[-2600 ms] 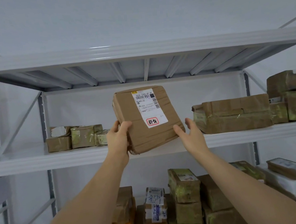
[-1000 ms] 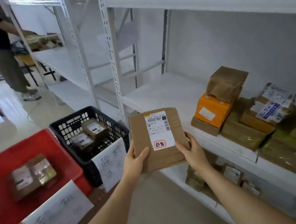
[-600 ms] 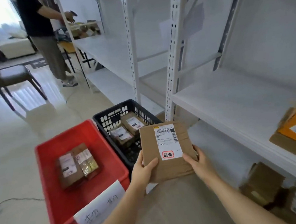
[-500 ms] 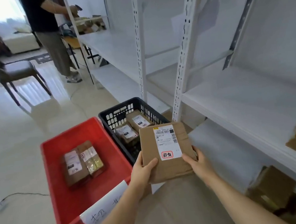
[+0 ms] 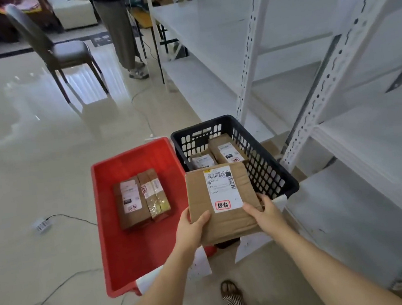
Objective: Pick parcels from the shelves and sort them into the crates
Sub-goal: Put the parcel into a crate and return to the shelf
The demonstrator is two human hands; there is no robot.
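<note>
Cardboard in both hands, the worker had brought a flat brown parcel [image 5: 221, 203] down from the upper shelf to hover above the near end of the black crate [image 5: 266, 167], its lower edge overlapping the rim beside the red crate [image 5: 136, 258]. The left hand [image 5: 190, 230] gripped the parcel's lower left corner, thumb on top, while the right hand [image 5: 267, 213] held the lower right edge, fingers curled beneath and thumb resting by the white shipping label [image 5: 222, 188]. A red-stamped mark on that label appeared to match the stamp on a parcel already lying in the black crate [image 5: 227, 149], suggesting this was the intended destination; two more parcels [image 5: 141, 199] lay side by side in the red crate. Compared with half a second before, the view had tilted further down and the parcel had moved over the black crate rather than short of it. Seconds earlier it was being lifted off a high shelf. Release had not yet happened. A second person [image 5: 117, 29] stood near a chair [image 5: 60, 52] across the floor.
</note>
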